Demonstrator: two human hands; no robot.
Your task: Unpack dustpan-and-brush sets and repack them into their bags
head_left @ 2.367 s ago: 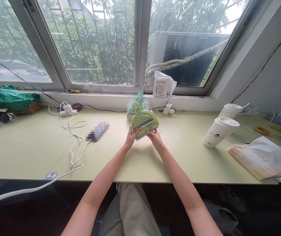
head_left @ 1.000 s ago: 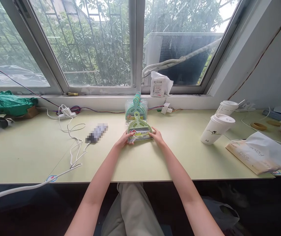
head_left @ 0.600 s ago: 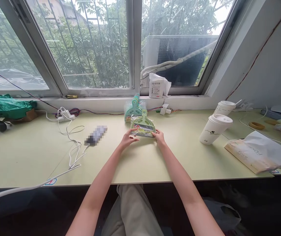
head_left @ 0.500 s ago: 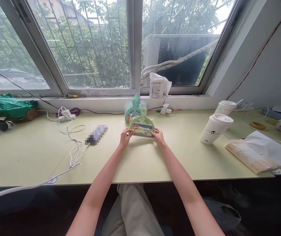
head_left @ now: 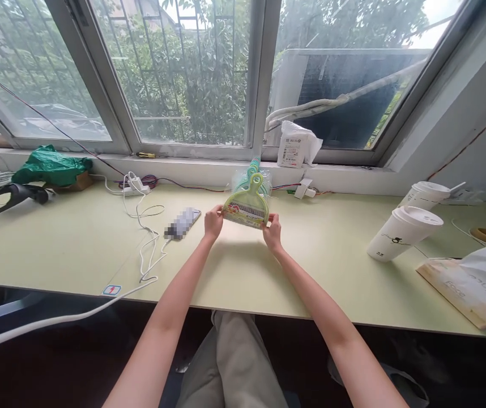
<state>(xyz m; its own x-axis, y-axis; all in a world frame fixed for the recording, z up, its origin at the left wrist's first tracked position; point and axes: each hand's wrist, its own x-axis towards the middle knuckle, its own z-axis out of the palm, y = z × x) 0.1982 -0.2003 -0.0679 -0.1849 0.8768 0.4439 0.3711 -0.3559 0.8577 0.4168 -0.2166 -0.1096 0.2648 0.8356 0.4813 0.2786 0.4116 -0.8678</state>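
A yellow-green dustpan with a small brush and a printed label is held up by its lower corners, its handle loop pointing away. My left hand grips its left corner, and my right hand grips the right one. Just behind it, partly hidden, a stack of similar teal and green dustpans in clear plastic wrap is by the window ledge.
Left on the table are a phone, white cables, a power strip and a green bag. To the right are two white cups and a paper bag. A white package stands on the ledge.
Both hands have lifted the yellow-green dustpan off the table, and it now covers more of the stack behind. The camera view has turned left, and the other person's hand at right is gone from view.
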